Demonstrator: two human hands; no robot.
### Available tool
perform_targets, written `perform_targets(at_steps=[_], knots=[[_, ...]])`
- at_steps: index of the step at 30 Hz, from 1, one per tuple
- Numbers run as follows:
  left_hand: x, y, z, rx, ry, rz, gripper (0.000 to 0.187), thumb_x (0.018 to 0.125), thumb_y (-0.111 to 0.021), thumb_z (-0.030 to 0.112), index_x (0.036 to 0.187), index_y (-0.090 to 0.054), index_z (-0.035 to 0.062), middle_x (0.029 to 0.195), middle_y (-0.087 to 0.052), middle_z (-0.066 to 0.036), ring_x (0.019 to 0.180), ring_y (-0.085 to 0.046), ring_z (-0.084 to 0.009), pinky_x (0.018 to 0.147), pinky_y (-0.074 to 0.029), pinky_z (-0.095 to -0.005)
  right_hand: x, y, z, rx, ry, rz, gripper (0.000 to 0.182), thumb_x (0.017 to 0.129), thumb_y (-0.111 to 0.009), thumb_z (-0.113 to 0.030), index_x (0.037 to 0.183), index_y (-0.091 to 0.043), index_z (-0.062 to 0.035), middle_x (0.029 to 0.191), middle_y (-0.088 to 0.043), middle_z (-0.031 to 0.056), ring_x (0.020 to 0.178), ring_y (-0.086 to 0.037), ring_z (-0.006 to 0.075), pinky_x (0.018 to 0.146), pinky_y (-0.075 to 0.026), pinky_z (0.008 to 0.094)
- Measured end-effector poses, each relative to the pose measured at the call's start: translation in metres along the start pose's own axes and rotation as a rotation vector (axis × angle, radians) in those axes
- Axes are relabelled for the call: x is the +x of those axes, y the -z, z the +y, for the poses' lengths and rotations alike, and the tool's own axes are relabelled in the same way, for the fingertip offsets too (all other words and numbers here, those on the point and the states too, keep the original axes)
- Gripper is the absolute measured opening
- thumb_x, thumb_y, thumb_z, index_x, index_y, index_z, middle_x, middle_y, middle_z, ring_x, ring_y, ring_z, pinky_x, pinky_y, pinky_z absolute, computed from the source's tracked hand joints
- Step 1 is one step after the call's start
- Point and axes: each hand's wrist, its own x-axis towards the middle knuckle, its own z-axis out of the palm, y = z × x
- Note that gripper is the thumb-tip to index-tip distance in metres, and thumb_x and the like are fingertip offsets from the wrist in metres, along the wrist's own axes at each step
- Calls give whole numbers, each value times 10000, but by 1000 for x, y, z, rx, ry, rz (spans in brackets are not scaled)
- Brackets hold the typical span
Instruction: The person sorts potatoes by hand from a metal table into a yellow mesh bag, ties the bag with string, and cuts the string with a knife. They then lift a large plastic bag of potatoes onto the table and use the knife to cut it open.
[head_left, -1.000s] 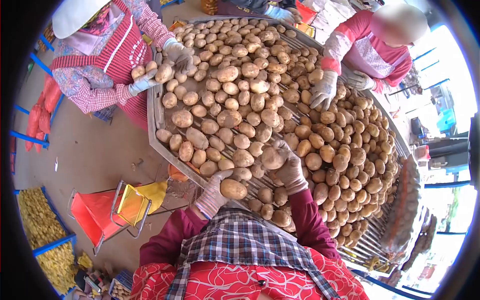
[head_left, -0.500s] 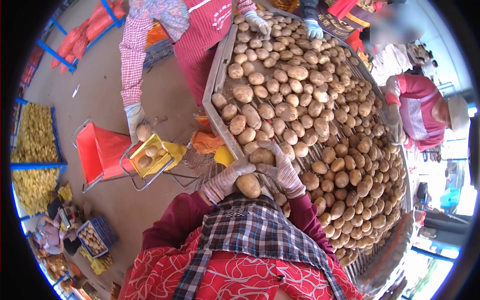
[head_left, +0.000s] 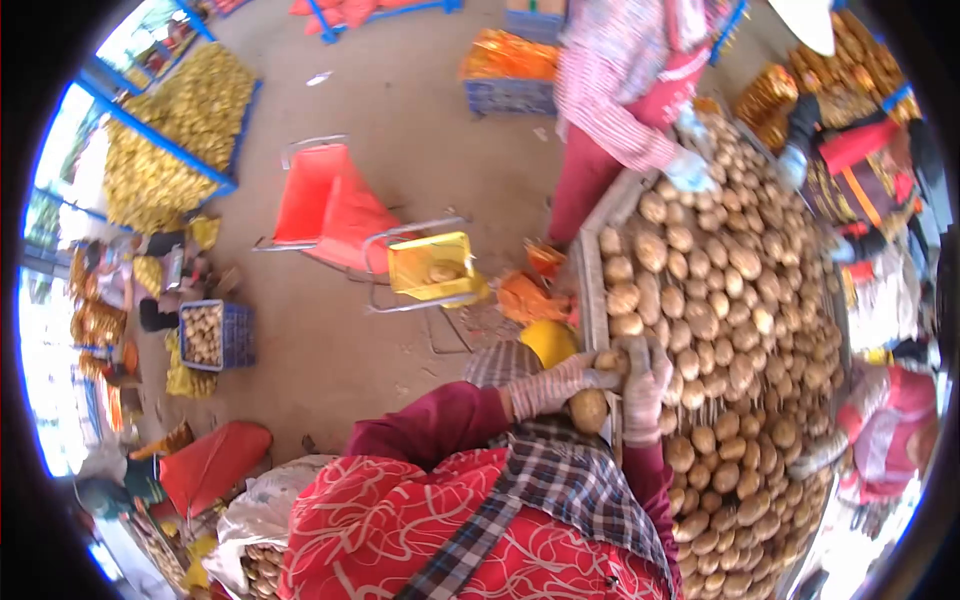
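Potatoes (head_left: 743, 262) cover a slatted sorting table, whose metal edge (head_left: 590, 290) is beside my hands. My left hand (head_left: 570, 384), in a striped whitish glove, is closed at a potato (head_left: 588, 410) held low against my checked apron. My right hand (head_left: 646, 378), gloved the same way, has its fingers bent round another potato (head_left: 612, 362) at the table's edge. The two hands are close together. Partly hidden by the fingers, both potatoes show only in part.
A yellow basket (head_left: 432, 268) with potatoes and a red sack holder (head_left: 325, 205) stand on the floor to the left. A co-worker's gloved hand (head_left: 690, 171) rests on the potatoes. Another co-worker (head_left: 895, 430) is at the right side, and a blue crate (head_left: 236, 335) stands farther left.
The view has turned left, so the table appears farther right. The co-worker's hand has left the yellow basket, and fewer potatoes show inside. My hands remain closed at the two potatoes.
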Motion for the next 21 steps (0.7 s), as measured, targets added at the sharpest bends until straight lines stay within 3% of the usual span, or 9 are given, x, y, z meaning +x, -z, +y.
perform_targets(at_steps=[2, 6, 10, 12, 13, 14, 17, 19, 21], knots=[[-5, 10, 6, -175, 4, 87, 578, 895, -711, 245, 1372, -450, 48, 1221, -598, -50, 1074, -614, -163, 914, -531, -319, 5, -15, -7, 322, -11, 110, 293, 984, -564, -250, 967, -654, 28, 888, -639, 59, 807, -579, 137, 729, -489, 277], [-37, 28, 37, -464, -40, 325, 500, 866, -716, 297, 1276, -544, 67, 1177, -639, -86, 995, -665, -246, 892, -561, -416, 7, -5, 15, 424, -89, 153, 354, 1005, -534, -330, 1019, -628, 11, 899, -637, 69, 803, -595, 151, 744, -511, 286], [-49, 113, 47, -552, -309, 635, 500, 827, -741, 365, 1210, -568, 95, 1137, -636, -112, 988, -661, -296, 831, -575, -511, -13, 30, 40, 511, -149, 163, 335, 999, -546, -348, 923, -622, -31, 820, -632, 46, 732, -585, 134, 674, -498, 260], [-66, 149, 61, -551, -374, 742, 477, 822, -727, 400, 1182, -581, 123, 1110, -640, -99, 983, -655, -302, 818, -575, -526, -31, 50, 76, 482, -213, 257, 331, 999, -542, -349, 915, -618, -37, 808, -630, 47, 733, -590, 135, 666, -496, 249], [-74, 167, 64, -554, -360, 794, 464, 827, -711, 426, 1170, -587, 140, 1099, -642, -92, 982, -651, -308, 822, -573, -531, -45, 63, 76, 478, -275, 203, 342, 998, -541, -358, 930, -630, -35, 810, -635, 49, 741, -603, 145, 686, -503, 264], [-81, 177, 69, -562, -393, 806, 480, 830, -690, 462, 1177, -580, 148, 1127, -632, -106, 980, -650, -321, 827, -572, -534, -54, 69, 79, 326, -261, 246, 345, 990, -555, -369, 967, -633, -34, 821, -644, 50, 754, -616, 157, 713, -511, 289], [-85, 198, 85, -584, -463, 889, 599, 828, -646, 557, 1253, -513, 157, 1229, -578, -162, 1028, -627, -354, 853, -569, -542, -81, 79, 95, 389, -383, 336, 337, 988, -556, -349, 989, -635, -21, 884, -647, 68, 790, -631, 178, 711, -533, 308], [-81, 235, 83, -711, -552, 939, 732, 795, -665, 594, 1329, -427, 153, 1284, -532, -186, 1112, -589, -360, 869, -562, -555, -95, 82, 113, 391, -336, 319, 319, 986, -562, -334, 945, -632, -26, 863, -642, 58, 777, -617, 165, 674, -519, 298], [-85, 254, 87, -978, -555, 928, 671, 854, -651, 510, 1354, -384, 151, 1286, -524, -177, 1159, -560, -332, 908, -555, -529, -109, 84, 116, 207, -230, 290, 294, 986, -565, -301, 918, -635, -24, 831, -634, 37, 753, -597, 139, 663, -500, 275]])
